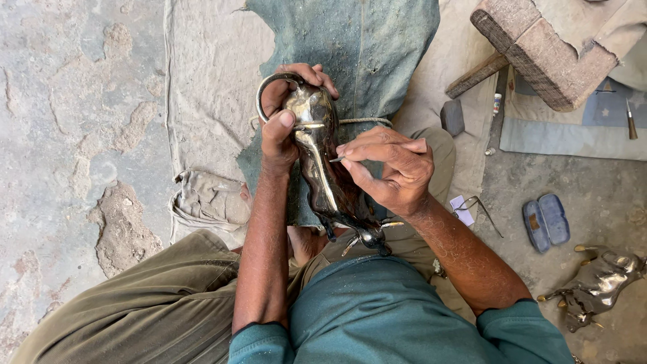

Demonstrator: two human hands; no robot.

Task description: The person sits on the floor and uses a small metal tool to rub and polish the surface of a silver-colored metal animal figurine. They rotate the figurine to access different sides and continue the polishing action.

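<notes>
Brass animal figure [322, 162] (dark, glossy) — left hand [283, 118] grips it, right hand [391, 168] pinches thin tool [337, 159].

A floor-level metal craft workshop

You sit on a worn, patchy concrete floor [74, 135] spread with a dusty canvas sheet [209, 87]. A heavy wooden mallet [539, 47], a small pointed hand tool [631, 121] and a finished shiny metal animal figure [596, 286] lie around you, marking a handcraft metalworker's spot.
</notes>
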